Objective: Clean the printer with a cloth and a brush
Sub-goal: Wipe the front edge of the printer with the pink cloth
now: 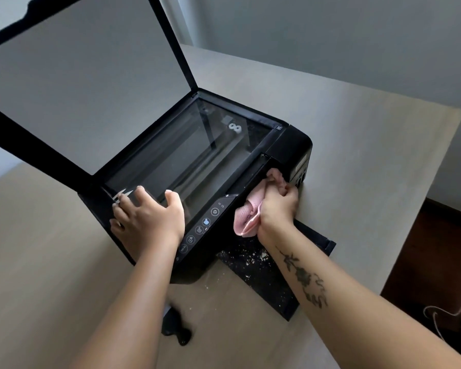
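At the middle of the worktop [357,134] sits the printer [290,145], its front turned toward the near right edge and its scanner lid [85,83] propped up, leaving the glass [186,155] bare. The left hand [147,217] lies flat on the printer's near corner, fingers spread wide and holding nothing; I judge it is there to keep the machine from sliding under the rubbing. The right hand [276,209] is closed tight round a bunched pink cloth [248,217], pressed against the front face just beside the button panel [202,227], which fits wiping that face. Below, the paper tray [261,272] juts out toward the near edge, strewn with pale crumbs not yet cleared. A dark thing [176,326] lies on the worktop near the near edge, between the forearms; it may be the brush, but it is too blurred to say. The lid's top is cut off by the frame, and the cloth hides the spot being wiped
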`<state>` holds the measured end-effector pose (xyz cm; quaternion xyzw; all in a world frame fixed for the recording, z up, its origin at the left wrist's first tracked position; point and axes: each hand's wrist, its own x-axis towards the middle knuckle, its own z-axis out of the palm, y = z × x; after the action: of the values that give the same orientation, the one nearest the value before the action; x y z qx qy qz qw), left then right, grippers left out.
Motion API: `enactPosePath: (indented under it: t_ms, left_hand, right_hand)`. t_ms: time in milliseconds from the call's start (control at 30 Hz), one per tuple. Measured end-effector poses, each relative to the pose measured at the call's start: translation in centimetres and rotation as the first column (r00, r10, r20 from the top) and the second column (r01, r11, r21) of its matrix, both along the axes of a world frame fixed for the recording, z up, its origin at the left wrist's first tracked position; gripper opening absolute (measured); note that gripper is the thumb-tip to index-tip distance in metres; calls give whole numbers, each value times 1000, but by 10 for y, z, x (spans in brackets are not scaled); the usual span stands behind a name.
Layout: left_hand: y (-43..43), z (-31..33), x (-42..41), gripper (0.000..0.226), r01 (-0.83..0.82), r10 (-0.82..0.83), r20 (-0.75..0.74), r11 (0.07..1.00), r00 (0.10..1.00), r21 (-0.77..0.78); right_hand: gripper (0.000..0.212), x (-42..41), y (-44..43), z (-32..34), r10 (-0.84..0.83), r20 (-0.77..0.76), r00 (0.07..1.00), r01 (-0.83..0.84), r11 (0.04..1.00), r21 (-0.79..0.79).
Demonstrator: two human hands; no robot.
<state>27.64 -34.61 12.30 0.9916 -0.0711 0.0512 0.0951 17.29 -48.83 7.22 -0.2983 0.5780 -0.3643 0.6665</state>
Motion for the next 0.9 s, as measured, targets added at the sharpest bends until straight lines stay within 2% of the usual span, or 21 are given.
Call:
enactPosePath:
  t_ms: [67, 167, 200, 300, 333, 367, 433, 467, 533, 600, 667, 733, 800, 833, 900]
  left_hand:
    - [0, 1, 0, 66, 0, 0, 0, 1000, 1000, 1]
    - [0, 0, 0, 67, 2, -2, 2, 1000, 1000, 10]
    - [0, 0, 0, 67, 0, 0, 3, 1000, 1000, 12]
    - [0, -1, 0, 67, 3, -3, 6, 1000, 1000, 14]
    - [0, -2, 0, 67, 3, -3, 7, 1000, 1000, 15]
    - [0, -2, 1, 67, 5, -5, 8, 1000, 1000, 20]
    - [1, -3, 1, 67, -5, 5, 3, 1000, 1000, 23]
    - [1, -3, 1, 67, -2, 2, 2, 1000, 1000, 27]
    - [1, -3, 1, 67, 3, -3, 7, 1000, 1000, 20]
    - [0, -4, 2, 68, -2, 2, 4, 1000, 1000, 22]
    - [0, -4, 3, 68, -3, 3, -5, 1000, 1000, 25]
    - [0, -4, 2, 68, -7, 7, -8, 1000, 1000, 21]
    - [0, -4, 1, 68, -12, 12, -11, 1000, 1000, 20]
    - [0, -4, 0, 67, -13, 13, -11, 1000, 1000, 16]
    - [0, -4, 0, 67, -16, 16, -11, 1000, 1000, 1]
  right_hand:
    - [21, 8, -1, -4, -33, 43, 999, 28, 995, 97]
    - [23, 4, -6, -6, 96, 156, 983, -122, 979, 166]
    - [21, 2, -10, -6, 91, 198, 976, -129, 973, 189]
    - [15, -2, -15, -1, -36, 180, 983, -3, 978, 210]
    - [10, -2, -13, 0, -32, 145, 989, 4, 982, 188]
    - [3, -4, -11, 0, 48, 136, 990, -69, 986, 149]
    - [13, -7, -8, -5, 234, 172, 957, -259, 955, 142]
    - [14, -9, -9, -3, 270, 147, 951, -290, 947, 136]
    - [7, -18, -9, 3, 238, 45, 970, -241, 966, 93]
    - [11, -28, -2, 13, 258, -87, 962, -263, 964, -45]
    - [15, -37, 7, 22, 265, -131, 955, -291, 923, -254]
    - [12, -40, 8, 28, 272, -203, 940, -338, 815, -471]
    - [12, -38, 2, 28, 287, -421, 861, -508, 544, -668]
    - [12, -38, -1, 26, 273, -533, 801, -599, 386, -702]
    - [14, -40, -11, 26, 234, -676, 699, -712, 146, -686]
